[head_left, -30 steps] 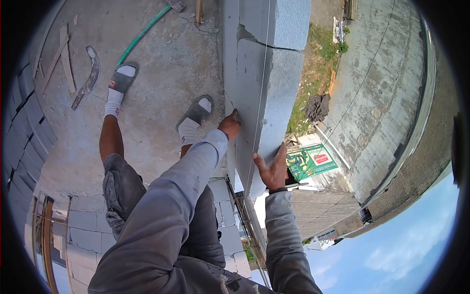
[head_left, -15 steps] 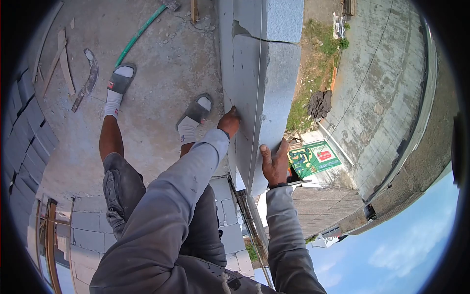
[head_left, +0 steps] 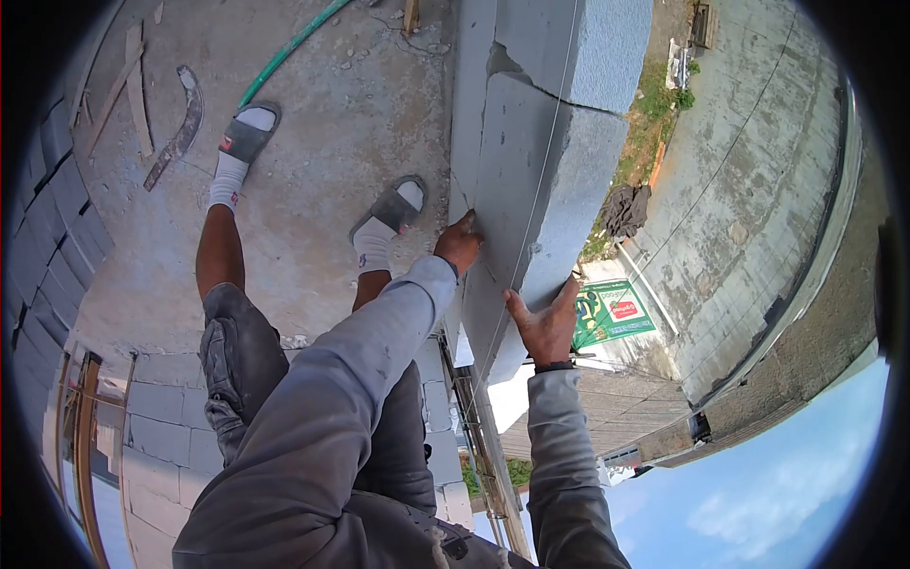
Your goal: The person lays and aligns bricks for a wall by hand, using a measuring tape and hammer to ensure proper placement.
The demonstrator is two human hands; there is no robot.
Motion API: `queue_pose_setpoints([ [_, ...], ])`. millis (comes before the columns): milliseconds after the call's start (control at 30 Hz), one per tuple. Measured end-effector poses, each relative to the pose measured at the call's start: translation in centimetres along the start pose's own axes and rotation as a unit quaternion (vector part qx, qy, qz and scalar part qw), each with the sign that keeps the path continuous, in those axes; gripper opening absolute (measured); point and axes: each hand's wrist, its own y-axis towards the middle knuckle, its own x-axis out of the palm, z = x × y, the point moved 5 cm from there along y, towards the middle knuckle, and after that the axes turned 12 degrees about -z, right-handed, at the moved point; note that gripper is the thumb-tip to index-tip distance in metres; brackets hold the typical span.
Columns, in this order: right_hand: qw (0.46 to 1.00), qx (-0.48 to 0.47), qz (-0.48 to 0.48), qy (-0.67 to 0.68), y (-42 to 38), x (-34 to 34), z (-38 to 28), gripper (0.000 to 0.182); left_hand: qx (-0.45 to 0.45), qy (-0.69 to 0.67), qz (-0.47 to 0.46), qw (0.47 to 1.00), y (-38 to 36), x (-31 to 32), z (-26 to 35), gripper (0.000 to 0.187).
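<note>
A long grey block lies along the wall top, with a dark jagged joint between it and the neighbouring block. My left hand has its fingers curled against the inner side of the wall beside the block; what its fingertips hold is hidden. At the block's near end, my right hand grips it, thumb on the upper face and fingers on the outer side. A thin string runs lengthwise just above the block.
My sandalled feet stand on the concrete floor. Near them lie a green hose, a curved strip and wood pieces. Block stacks stand at left. Beyond the wall is a drop to a paved surface and green banner.
The wall, block and floor items have shifted in the view, the wall mostly rightward. Both hands remain at the block and appear slightly farther right.
</note>
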Motion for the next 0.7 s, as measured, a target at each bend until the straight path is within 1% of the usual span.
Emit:
queue_pose_setpoints([
  [33,1.0,0.0,-0.002,-0.002,0.0,-0.1,-0.2,0.094,-0.002,-0.015,0.007,1.0,-0.1,0.0,0.0,0.061],
  [100,1.0,0.025,0.001,-0.016,0.2,-0.1,-0.5,0.084,-0.01,-0.018,0.021,1.0,-0.1,0.1,0.1,0.059],
  [167,0.999,0.015,0.005,-0.029,0.2,0.0,-0.7,0.081,-0.021,-0.021,0.033,0.999,-0.1,0.1,-0.1,0.058],
  [233,0.999,0.006,0.01,-0.043,0.1,-0.3,-1.0,0.078,-0.017,-0.107,0.035,0.993,0.2,0.3,-0.6,0.058],
  [267,0.999,0.006,0.013,-0.046,0.1,-0.3,-1.2,0.077,-0.017,-0.109,0.035,0.993,0.3,0.4,-0.7,0.058],
  [333,0.999,0.006,0.018,-0.046,0.3,-0.3,-1.2,0.076,-0.028,-0.048,0.048,0.997,-0.2,-0.1,0.4,0.056],
  [433,0.998,0.001,0.034,-0.046,0.0,-0.4,-1.3,0.076,-0.01,-0.034,0.043,0.998,0.0,-0.7,0.7,0.053],
  [467,1.0,0.025,0.006,-0.007,0.1,-0.5,-1.2,0.075,-0.014,-0.033,0.038,0.999,0.3,-0.6,0.0,0.053],
  [500,0.998,0.046,-0.022,0.033,0.4,-0.5,-1.2,0.073,0.009,-0.061,0.041,0.997,1.2,-0.5,-1.4,0.051],
  [533,0.999,0.04,-0.026,0.023,0.5,-0.5,-0.9,0.072,0.031,-0.089,0.044,0.995,1.4,-0.6,-1.7,0.049],
  [567,0.998,0.043,-0.028,0.024,0.6,-0.5,-0.8,0.072,0.028,-0.089,0.043,0.995,1.6,-0.8,-2.3,0.049],
  [633,0.999,0.024,-0.025,0.005,0.7,-0.6,-1.0,0.072,0.004,-0.06,0.03,0.998,1.3,-1.3,-1.7,0.043],
  [700,0.999,0.012,-0.028,0.01,0.7,-0.6,-0.8,0.073,-0.018,-0.076,0.028,0.997,1.1,-1.2,-1.3,0.042],
])
